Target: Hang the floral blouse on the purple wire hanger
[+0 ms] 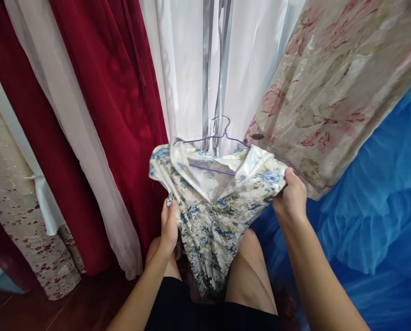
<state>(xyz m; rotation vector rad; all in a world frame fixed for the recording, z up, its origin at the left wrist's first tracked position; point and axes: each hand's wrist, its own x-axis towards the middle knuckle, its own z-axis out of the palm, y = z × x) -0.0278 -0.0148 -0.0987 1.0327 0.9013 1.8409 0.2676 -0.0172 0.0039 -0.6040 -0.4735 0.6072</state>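
A floral dress [208, 225] in white, blue and yellow hangs in front of me on a purple wire hanger [225, 134]. Its neckline faces me, and the hanger's lower bar shows through the opening. My left hand [170, 225] is closed on the dress's side below the left sleeve, thumb on top. At the other shoulder, my right hand [292, 195] pinches the sleeve edge and spreads it outward. The lower part of the dress drops between my knees, where its end is hidden.
Long dark red drapes [119, 115] hang at the left beside pale fabric. White cloth with grey ribbons [210, 59] hangs behind the hanger. Beige floral fabric [329, 101] and a blue ruffled gown [370, 202] fill the right. Dark tiled floor [88, 303] shows below.
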